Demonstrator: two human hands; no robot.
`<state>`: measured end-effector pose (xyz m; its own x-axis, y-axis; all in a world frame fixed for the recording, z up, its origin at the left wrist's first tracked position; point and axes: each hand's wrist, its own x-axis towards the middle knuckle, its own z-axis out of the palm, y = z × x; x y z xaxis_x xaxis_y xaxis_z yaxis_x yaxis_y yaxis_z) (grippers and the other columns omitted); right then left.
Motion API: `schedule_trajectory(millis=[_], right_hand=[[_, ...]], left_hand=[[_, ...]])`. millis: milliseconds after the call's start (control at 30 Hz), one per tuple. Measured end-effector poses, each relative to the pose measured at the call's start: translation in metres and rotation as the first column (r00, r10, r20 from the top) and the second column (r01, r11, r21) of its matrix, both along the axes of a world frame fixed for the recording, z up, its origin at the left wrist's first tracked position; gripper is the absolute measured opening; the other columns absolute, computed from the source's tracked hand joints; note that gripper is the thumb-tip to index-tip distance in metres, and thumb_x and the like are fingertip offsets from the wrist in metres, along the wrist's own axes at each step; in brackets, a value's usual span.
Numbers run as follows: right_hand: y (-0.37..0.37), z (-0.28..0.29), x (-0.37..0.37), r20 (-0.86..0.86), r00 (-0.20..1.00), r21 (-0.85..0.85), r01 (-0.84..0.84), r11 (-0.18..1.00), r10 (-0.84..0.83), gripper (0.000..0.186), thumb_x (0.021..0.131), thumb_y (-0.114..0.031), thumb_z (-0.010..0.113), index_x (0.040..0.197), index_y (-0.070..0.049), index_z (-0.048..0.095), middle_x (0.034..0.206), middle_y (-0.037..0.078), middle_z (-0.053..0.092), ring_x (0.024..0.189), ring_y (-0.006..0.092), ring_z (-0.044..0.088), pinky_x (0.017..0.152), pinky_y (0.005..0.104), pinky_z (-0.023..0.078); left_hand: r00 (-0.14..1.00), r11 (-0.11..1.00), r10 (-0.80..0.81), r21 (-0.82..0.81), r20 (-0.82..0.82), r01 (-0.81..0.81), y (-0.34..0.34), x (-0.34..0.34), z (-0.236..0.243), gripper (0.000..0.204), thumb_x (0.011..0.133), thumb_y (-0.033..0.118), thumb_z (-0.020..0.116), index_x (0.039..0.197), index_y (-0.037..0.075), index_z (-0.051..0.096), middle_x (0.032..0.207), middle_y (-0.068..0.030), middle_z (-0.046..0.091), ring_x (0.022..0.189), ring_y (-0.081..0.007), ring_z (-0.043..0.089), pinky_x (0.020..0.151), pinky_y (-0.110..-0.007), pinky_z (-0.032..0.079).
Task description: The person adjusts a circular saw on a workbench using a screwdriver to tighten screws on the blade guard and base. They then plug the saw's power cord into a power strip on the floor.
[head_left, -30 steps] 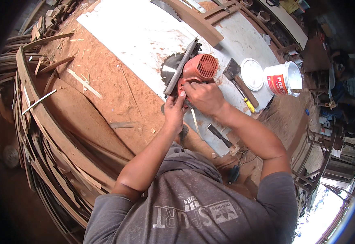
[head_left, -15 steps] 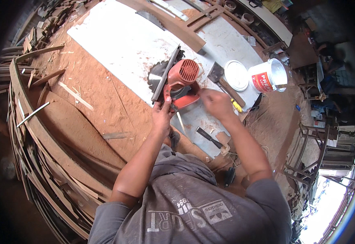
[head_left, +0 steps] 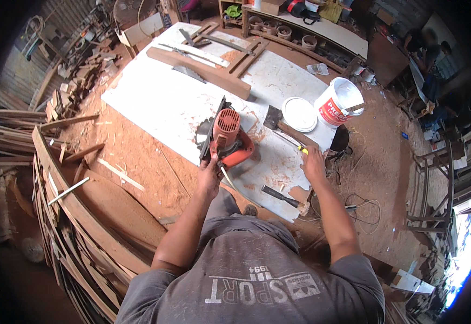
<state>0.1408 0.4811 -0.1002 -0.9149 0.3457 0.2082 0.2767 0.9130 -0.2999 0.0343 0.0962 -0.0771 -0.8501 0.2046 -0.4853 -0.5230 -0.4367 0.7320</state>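
My left hand (head_left: 209,175) is closed on the lower edge of a red circular saw (head_left: 227,123), near its base plate. The saw stands tilted on the white board (head_left: 149,102), its round blade (head_left: 203,132) to the left of the upright plate. To the right, my right hand (head_left: 314,163) has its fingers around the yellow handle of a screwdriver (head_left: 303,149), whose thin shaft points away to the left. A wooden-handled hammer (head_left: 274,117) with a dark head lies just beyond it. A black-handled tool, perhaps a chisel (head_left: 280,195), rests near the board's front edge.
A white bucket (head_left: 349,94) and its round lid (head_left: 299,114) stand at the right. Farther back lie a thick wooden plank (head_left: 203,73), a loose saw blade (head_left: 188,73) and a wooden frame (head_left: 246,59). Timber strips (head_left: 79,237) crowd the left. A cable (head_left: 368,208) loops over the floor.
My right hand has left the saw's handle and moved right and nearer to the screwdriver. The left hand still holds the saw. The view has shifted, showing more of the far workshop.
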Motion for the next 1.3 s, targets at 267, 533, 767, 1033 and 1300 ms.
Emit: schedule_trajectory(millis=[267, 533, 767, 1033, 1300], right_hand=[[-0.121, 0.184, 0.056, 0.022, 0.983, -0.534, -0.142, 0.834, 0.181, 0.028, 0.100, -0.017, 0.070, 0.124, -0.005, 0.065, 0.109, 0.022, 0.074, 0.102, 0.0443, 0.072, 0.088, 0.0500, 0.057], [-0.175, 0.218, 0.033, 0.085, 0.949, -0.447, -0.235, 0.863, 0.302, 0.025, 0.098, -0.017, 0.071, 0.121, -0.008, 0.070, 0.107, 0.020, 0.075, 0.097, 0.0415, 0.073, 0.084, 0.0484, 0.057], [-0.193, 0.214, 0.033, 0.099, 0.965, -0.465, -0.169, 0.869, 0.241, 0.023, 0.098, -0.018, 0.071, 0.118, -0.006, 0.072, 0.113, 0.017, 0.076, 0.102, 0.0392, 0.073, 0.090, 0.0464, 0.057], [-0.197, 0.205, 0.041, 0.056, 0.970, -0.444, -0.190, 0.876, 0.238, 0.025, 0.097, -0.020, 0.070, 0.119, -0.006, 0.071, 0.102, 0.018, 0.072, 0.093, 0.0404, 0.071, 0.082, 0.0507, 0.058], [-0.201, 0.223, 0.033, 0.134, 0.923, -0.268, -0.317, 0.910, 0.361, 0.023, 0.093, -0.017, 0.070, 0.113, -0.006, 0.071, 0.102, 0.014, 0.067, 0.097, 0.0341, 0.071, 0.084, 0.0455, 0.060]], left_hand=[[0.999, 0.999, -0.041, 0.024, 0.034, 0.040, -0.007, 0.005, 0.008, 0.027, 0.106, 0.030, 0.072, 0.119, 0.011, 0.057, 0.097, -0.0010, 0.067, 0.084, -0.0156, 0.070, 0.080, -0.033, 0.062], [0.996, 0.999, -0.035, 0.023, 0.076, 0.034, 0.000, 0.007, 0.013, 0.028, 0.105, 0.027, 0.073, 0.126, 0.011, 0.061, 0.105, 0.0000, 0.067, 0.083, -0.0111, 0.062, 0.074, -0.028, 0.054], [0.997, 1.000, -0.010, 0.000, 0.077, 0.010, -0.001, 0.006, 0.012, 0.028, 0.103, 0.030, 0.075, 0.122, 0.013, 0.063, 0.101, 0.0015, 0.066, 0.082, -0.0113, 0.062, 0.076, -0.030, 0.055], [0.996, 1.000, -0.001, -0.019, 0.086, 0.002, -0.003, 0.005, 0.007, 0.019, 0.104, 0.027, 0.074, 0.110, 0.015, 0.061, 0.089, 0.0043, 0.062, 0.075, -0.0063, 0.058, 0.065, -0.024, 0.047], [0.996, 0.999, -0.026, -0.029, 0.085, 0.029, -0.003, 0.004, 0.016, 0.015, 0.105, 0.025, 0.073, 0.108, 0.015, 0.062, 0.083, 0.0057, 0.062, 0.072, -0.0059, 0.058, 0.064, -0.024, 0.048]])
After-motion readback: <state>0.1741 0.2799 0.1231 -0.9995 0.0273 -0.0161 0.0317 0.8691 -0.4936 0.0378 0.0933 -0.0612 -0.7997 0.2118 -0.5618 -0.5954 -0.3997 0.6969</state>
